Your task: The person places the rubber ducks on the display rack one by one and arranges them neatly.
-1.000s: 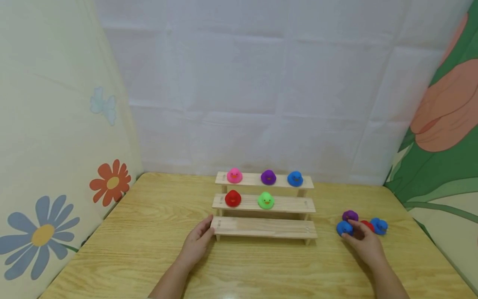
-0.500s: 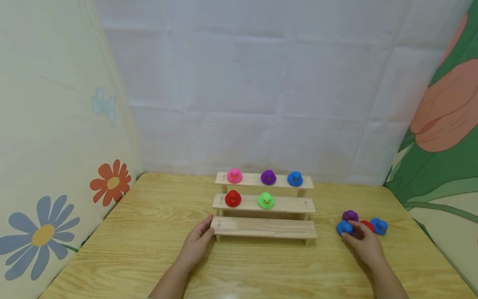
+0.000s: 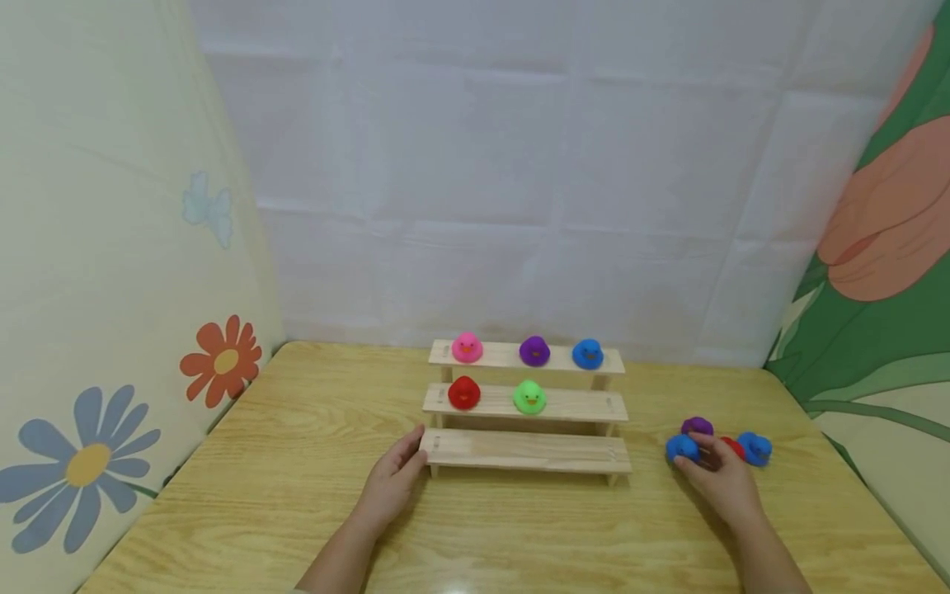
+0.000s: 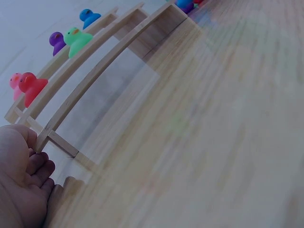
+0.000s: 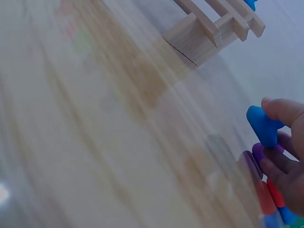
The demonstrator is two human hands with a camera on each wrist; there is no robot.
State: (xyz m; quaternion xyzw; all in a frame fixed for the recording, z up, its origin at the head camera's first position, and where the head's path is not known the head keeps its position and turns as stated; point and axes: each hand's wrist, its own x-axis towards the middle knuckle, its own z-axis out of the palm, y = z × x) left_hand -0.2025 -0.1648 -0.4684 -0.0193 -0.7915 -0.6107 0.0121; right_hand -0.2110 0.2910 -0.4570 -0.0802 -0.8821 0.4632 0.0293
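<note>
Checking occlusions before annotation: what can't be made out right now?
- Red toy, head view: mostly hidden behind the right hand.
- Purple duck beside it, head view: lower part hidden by the held blue duck and fingers.
- Green patch, right wrist view: cut off by the bottom right corner; unidentifiable.
- Wooden stand, right wrist view: cut off by the top edge.

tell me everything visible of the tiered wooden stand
The pale, grained wooden tiered stand is upright on the yellow wood-grain table: three flat planks rise rearward on end supports. A pink rubbery toy duck, purple duck and blue duck sit on top, a red duck and green duck midway. The left hand holds its left front end.
</note>
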